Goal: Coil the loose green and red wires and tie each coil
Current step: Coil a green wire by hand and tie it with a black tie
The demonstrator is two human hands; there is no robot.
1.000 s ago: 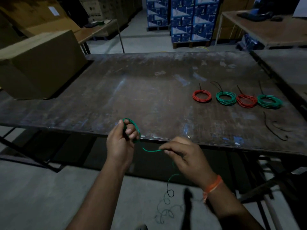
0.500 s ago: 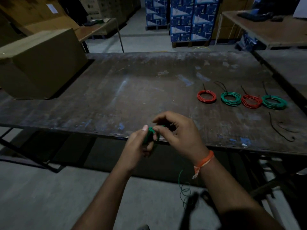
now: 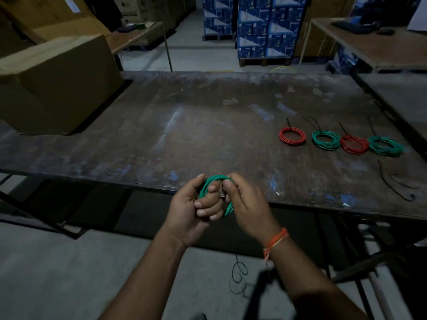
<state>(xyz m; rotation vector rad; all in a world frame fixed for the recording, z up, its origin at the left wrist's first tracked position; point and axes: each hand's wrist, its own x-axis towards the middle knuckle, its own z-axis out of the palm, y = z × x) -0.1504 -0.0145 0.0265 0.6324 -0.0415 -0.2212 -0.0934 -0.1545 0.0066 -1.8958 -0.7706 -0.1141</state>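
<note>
Green wire [image 3: 213, 184] is now a small round coil in your hands, at the near edge of the table [image 3: 161, 139]; a second ago it was one loop with a long tail. Your left hand [image 3: 193, 205] curls its fingers through the coil, and your right hand [image 3: 245, 202] pinches its far side. Some tail lies on the floor, so wind more before tying.
</note>
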